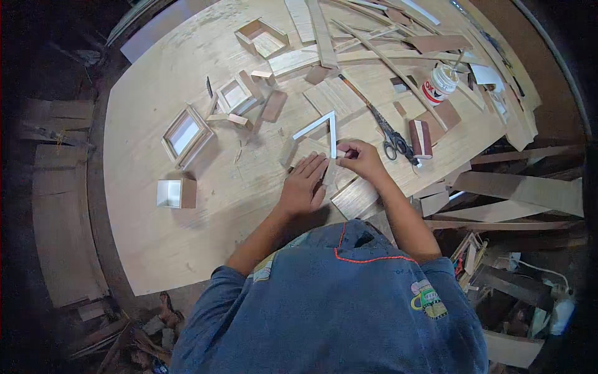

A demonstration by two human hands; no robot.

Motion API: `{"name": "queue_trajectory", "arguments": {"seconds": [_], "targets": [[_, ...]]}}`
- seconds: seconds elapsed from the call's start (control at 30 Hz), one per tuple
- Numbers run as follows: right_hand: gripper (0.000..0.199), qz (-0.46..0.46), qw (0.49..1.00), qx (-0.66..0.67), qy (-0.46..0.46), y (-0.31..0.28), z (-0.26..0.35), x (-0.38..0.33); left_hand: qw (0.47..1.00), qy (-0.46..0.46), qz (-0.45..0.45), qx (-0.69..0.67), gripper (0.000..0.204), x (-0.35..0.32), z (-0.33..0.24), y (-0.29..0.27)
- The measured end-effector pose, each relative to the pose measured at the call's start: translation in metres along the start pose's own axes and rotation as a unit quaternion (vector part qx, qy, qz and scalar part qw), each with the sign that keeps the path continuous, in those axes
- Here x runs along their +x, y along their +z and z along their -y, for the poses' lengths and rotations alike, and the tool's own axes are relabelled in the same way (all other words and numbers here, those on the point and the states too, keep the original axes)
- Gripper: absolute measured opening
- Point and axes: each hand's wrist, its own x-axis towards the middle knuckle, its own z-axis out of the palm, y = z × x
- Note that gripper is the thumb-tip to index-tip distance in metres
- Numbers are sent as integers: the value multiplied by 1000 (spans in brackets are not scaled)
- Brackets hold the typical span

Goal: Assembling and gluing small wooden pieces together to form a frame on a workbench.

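A small wooden box frame [334, 132], its upper edges white and meeting in a corner, stands on the table in front of me. My left hand [303, 181] lies over its near left side with the fingers stretched out and the thumb apart. At the near right end of the frame, my right hand [361, 160] pinches the edge between thumb and fingers. Both hands partly hide the near side. Right of the hands lie black-handled scissors [392, 138], a long thin blade-like strip [354, 90] and a dark red block with a pale stripe [421, 138].
Small wooden boxes [184, 138] stand to the left, one with a white inside [177, 192]. A white glue jar [440, 84] with a stick in it stands at right. Wood strips [380, 53] pile up at the back, and a flat board [355, 197] lies near my right forearm.
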Motion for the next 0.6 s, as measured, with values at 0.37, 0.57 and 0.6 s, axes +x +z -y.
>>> {"name": "queue_trajectory", "arguments": {"seconds": [0.37,0.57,0.6], "targets": [[30,-11,999,18,-36,5,-17,10,1000,-15,6,-15,63,0,-1,0],[24,-37,997,53,-30,-3,-23,11,1000,-3,-1,-13,63,0,-2,-1],[21,-54,997,59,-4,-6,-20,10,1000,-6,-1,-10,62,0,-2,-1]]}}
